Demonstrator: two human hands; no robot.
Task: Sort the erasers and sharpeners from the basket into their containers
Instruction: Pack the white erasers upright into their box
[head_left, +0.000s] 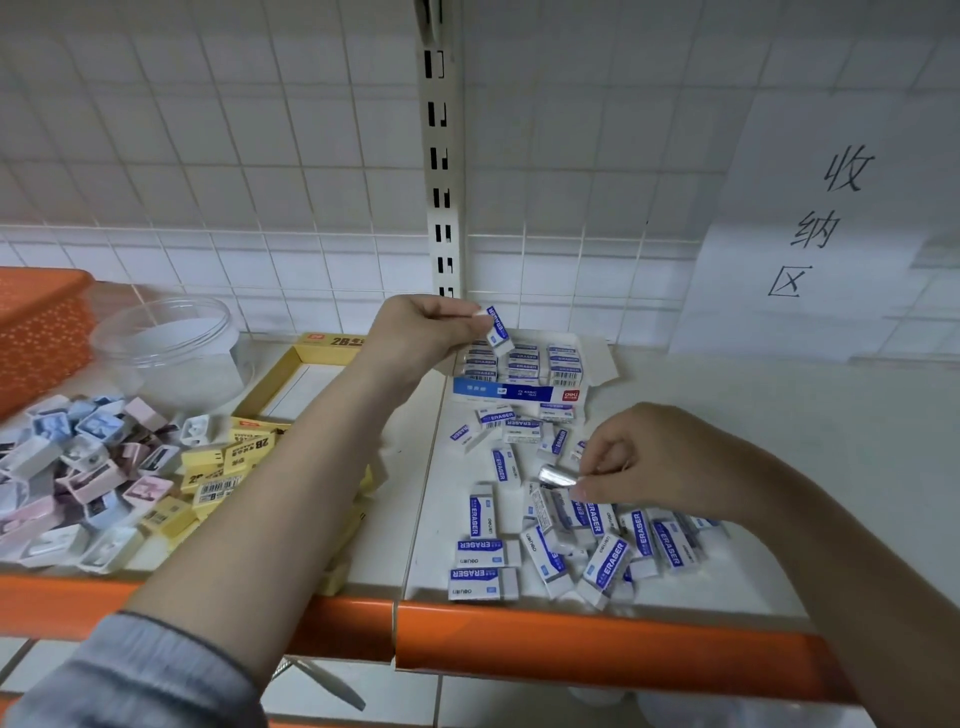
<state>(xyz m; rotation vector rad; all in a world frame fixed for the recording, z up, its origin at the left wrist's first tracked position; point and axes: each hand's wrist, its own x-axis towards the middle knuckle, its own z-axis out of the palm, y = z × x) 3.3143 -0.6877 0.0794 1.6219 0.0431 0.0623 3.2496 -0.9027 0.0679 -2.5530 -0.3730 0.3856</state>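
Observation:
My left hand pinches a blue-and-white eraser just above the open blue eraser box, which holds rows of the same erasers. My right hand pinches a wrapped eraser over a loose pile of blue-and-white erasers on the shelf. Yellow 2B erasers lie to the left beside an open yellow box. Pastel sharpeners are heaped at the far left.
A clear round plastic tub stands at the back left next to an orange basket. The shelf has an orange front edge. A slotted upright post and a paper sign are on the tiled wall.

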